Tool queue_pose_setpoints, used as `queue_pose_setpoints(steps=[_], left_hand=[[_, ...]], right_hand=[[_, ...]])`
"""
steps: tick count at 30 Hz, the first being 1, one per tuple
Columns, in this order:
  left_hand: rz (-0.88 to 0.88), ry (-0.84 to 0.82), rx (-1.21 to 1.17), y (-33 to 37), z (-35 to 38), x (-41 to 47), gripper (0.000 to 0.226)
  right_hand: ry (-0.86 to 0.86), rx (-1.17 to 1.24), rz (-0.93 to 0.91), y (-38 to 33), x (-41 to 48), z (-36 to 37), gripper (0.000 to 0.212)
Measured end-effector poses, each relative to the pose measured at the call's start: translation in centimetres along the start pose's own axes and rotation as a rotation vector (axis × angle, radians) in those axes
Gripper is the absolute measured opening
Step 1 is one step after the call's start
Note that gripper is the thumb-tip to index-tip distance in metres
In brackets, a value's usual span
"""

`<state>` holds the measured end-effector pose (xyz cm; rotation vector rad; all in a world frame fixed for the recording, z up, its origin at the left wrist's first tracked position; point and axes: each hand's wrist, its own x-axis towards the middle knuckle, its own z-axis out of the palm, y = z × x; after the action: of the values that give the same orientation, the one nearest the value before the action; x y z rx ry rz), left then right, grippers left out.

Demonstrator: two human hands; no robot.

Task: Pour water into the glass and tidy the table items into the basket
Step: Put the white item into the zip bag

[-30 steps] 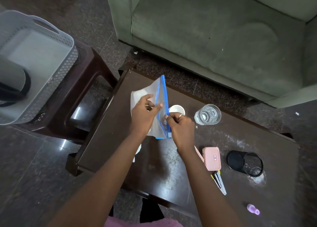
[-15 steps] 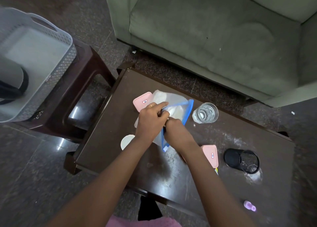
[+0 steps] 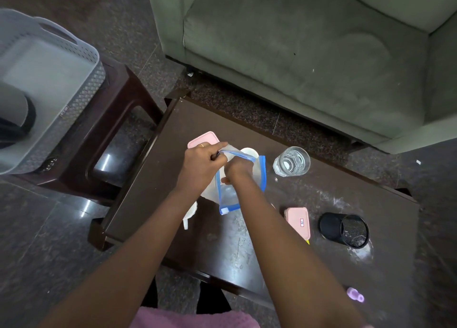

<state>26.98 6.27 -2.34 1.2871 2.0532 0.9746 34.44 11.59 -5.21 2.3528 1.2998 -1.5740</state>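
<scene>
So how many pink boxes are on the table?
2. One pink box peeks out beyond the left hand; the other pink box lies beside the black mesh cup. The bag may hide more.

Grip is where the left hand (image 3: 200, 164) pinches the zip bag (image 3: 230, 196) by its rim over the table (image 3: 153, 179), with the right hand (image 3: 237, 170) tucked into the bag's mouth just beside it. A lidded box (image 3: 202, 138) sits just behind the grip and the glass (image 3: 291, 161) is off to its right. A second box (image 3: 298, 222) is nearer me on the right, with a mesh holder (image 3: 343, 230) on its side further right. The basket (image 3: 74, 92) is on a stool (image 3: 118, 119) well to the left.
</scene>
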Motion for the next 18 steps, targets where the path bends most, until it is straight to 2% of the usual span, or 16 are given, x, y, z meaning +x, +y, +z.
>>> queue_pose_setpoints(steps=[5, 7, 11, 16, 18], left_hand=[[-0.003, -0.066, 0.016, -0.6, 0.1, 0.7, 0.03], [-0.006, -0.081, 0.033, -1.0, 0.3, 0.7, 0.03], [-0.037, -0.106, 0.045, -1.2, 1.1, 0.5, 0.033], [-0.084, -0.126, 0.037, -0.4, 2.4, 0.5, 0.031], [-0.095, -0.134, 0.045, 0.1, 2.8, 0.6, 0.028]], right_hand=[[0.16, -0.189, -0.045, 0.6, 0.8, 1.0, 0.032], [0.156, -0.201, -0.05, 1.0, 1.0, 1.2, 0.033], [0.099, -0.112, -0.09, 0.8, 1.0, 1.6, 0.031], [0.168, 0.22, -0.079, 1.1, 0.6, 0.5, 0.02], [0.233, 0.228, -0.1, 1.5, -0.1, -0.3, 0.017]])
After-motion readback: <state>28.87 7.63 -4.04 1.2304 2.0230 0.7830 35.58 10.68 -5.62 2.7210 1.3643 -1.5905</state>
